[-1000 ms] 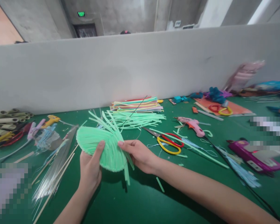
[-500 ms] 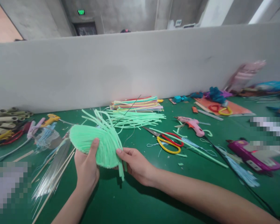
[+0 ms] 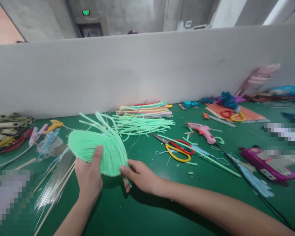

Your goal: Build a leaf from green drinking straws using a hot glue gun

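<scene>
- Head view shows a mint-green leaf-shaped piece point(image 3: 98, 152) made of fuzzy pipe cleaners laid side by side, ribbed and soft-looking, with loose ends fanning upward from its right side; it is held just above the green table point(image 3: 142, 209).
- The left hand point(image 3: 89, 177) grips the piece from below, thumb pressed flat on its front face and fingers hidden behind it.
- The right hand point(image 3: 140, 177) pinches the lower right edge of the piece, fingers curled closed around the trailing ends.
- Behind the piece lies a loose pile of green pipe cleaners point(image 3: 142, 126), thin and bristly, and behind that a flat stack of multicoloured pipe cleaners point(image 3: 145, 109).
- A pair of scissors point(image 3: 177, 149) with glossy red and yellow plastic loops lies open to the right, near a pink glue gun point(image 3: 203, 131).
- Clear cellophane point(image 3: 54, 183) with thin wooden sticks lies crumpled at the left.
- Compared with one second earlier, the piece sits further left and slightly higher in view, the left thumb has shifted with it, and the right hand has dropped from the piece's side to its lower edge.
</scene>
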`<state>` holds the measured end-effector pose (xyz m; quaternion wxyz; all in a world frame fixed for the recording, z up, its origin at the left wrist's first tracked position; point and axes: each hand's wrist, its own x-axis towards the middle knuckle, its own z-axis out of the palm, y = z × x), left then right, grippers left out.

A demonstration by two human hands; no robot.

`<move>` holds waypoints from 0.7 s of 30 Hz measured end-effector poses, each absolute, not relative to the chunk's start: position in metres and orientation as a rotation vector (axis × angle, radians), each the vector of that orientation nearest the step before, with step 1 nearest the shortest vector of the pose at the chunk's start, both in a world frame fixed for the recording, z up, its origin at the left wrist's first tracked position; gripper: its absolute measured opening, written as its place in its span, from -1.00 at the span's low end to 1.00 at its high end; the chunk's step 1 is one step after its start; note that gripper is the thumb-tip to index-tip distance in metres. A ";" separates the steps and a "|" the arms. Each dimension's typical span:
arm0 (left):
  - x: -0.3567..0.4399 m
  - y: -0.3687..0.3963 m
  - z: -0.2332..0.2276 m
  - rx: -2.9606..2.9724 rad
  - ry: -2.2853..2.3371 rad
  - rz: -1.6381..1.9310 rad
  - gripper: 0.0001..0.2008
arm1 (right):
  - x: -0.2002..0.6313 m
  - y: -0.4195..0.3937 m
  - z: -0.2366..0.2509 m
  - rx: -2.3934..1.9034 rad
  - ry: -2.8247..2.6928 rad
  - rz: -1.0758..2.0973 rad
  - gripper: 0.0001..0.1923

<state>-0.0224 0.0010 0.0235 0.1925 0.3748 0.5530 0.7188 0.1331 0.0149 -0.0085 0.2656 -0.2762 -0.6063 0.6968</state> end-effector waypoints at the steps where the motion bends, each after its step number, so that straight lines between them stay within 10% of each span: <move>1: -0.022 0.001 0.025 0.988 1.476 2.028 -0.51 | 0.134 0.015 -0.008 -0.760 -1.654 1.866 -0.50; 21: -0.039 -0.002 0.047 0.498 0.804 1.635 -0.33 | 0.152 0.031 -0.001 -0.666 -1.669 1.733 -0.46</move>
